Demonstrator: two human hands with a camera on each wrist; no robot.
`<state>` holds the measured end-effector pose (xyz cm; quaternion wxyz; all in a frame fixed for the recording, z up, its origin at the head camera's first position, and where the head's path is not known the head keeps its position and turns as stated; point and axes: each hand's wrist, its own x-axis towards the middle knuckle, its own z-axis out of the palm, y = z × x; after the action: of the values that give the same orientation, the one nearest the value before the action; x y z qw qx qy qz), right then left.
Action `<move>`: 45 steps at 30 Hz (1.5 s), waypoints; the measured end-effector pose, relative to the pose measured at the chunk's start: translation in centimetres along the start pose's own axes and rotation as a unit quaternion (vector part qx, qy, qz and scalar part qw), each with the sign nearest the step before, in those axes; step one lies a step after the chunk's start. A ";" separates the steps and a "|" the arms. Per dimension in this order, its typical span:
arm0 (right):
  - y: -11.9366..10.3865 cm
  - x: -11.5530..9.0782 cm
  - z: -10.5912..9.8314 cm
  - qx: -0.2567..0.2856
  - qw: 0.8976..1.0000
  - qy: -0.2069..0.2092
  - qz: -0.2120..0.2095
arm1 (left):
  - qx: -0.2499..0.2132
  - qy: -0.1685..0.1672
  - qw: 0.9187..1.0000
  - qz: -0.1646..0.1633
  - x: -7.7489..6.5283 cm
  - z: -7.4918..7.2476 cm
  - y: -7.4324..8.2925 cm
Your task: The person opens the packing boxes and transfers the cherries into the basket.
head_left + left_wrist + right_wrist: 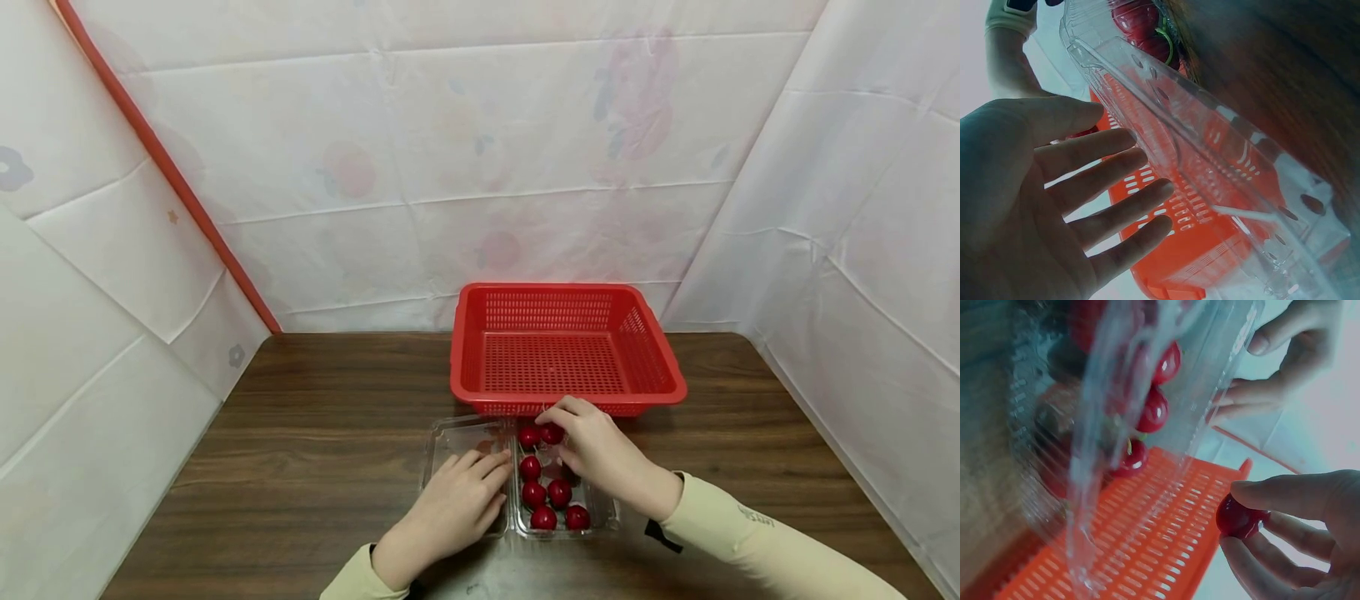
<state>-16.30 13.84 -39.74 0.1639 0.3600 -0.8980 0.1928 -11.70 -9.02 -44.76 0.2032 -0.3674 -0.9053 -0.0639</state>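
My right hand (603,450) pinches a dark red cherry (1235,519) between thumb and fingertips, above the far part of a clear plastic clamshell box (602,510). Several more glossy cherries (534,494) lie inside that box, some showing green stems in the wrist views. The box's lid (444,437) is folded out flat to the left. Over this lid lies my left hand (459,500), its fingers extended toward the hinge and holding nothing. In the left wrist view, the left hand's fingertips (1161,189) are close to the clear lid; firm contact is hard to make out.
A red perforated plastic basket (564,404) stands just behind the box, with no cherries visible in it. Both are on a dark wood-grain table (315,450). Pale printed sheeting (420,167) hangs behind and at the sides, with a red strip (165,162) at left.
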 end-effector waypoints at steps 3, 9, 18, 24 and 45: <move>0.2 0.4 -0.2 -0.001 1.000 0.005 0.001 | 0.000 0.000 1.000 -0.001 0.0 -0.1 0.0; 0.8 1.3 -0.4 -0.014 1.000 0.006 0.006 | 0.000 0.000 1.000 -0.001 0.0 -0.2 0.1; 1.2 2.3 -0.8 -0.003 1.000 -0.011 0.022 | 0.002 0.002 1.000 0.001 0.0 -0.2 0.0; 1.3 3.2 -1.2 -0.008 1.000 -0.005 0.017 | 0.002 0.000 1.000 0.002 0.0 -0.2 0.0; 3.5 6.3 -1.1 -0.024 0.999 -0.029 0.040 | 0.011 0.003 1.000 0.005 -0.1 0.0 0.1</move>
<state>-22.99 13.04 -36.83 0.1385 0.3257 -0.9202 0.1672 -11.60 -8.99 -44.84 0.2104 -0.3693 -0.9036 -0.0540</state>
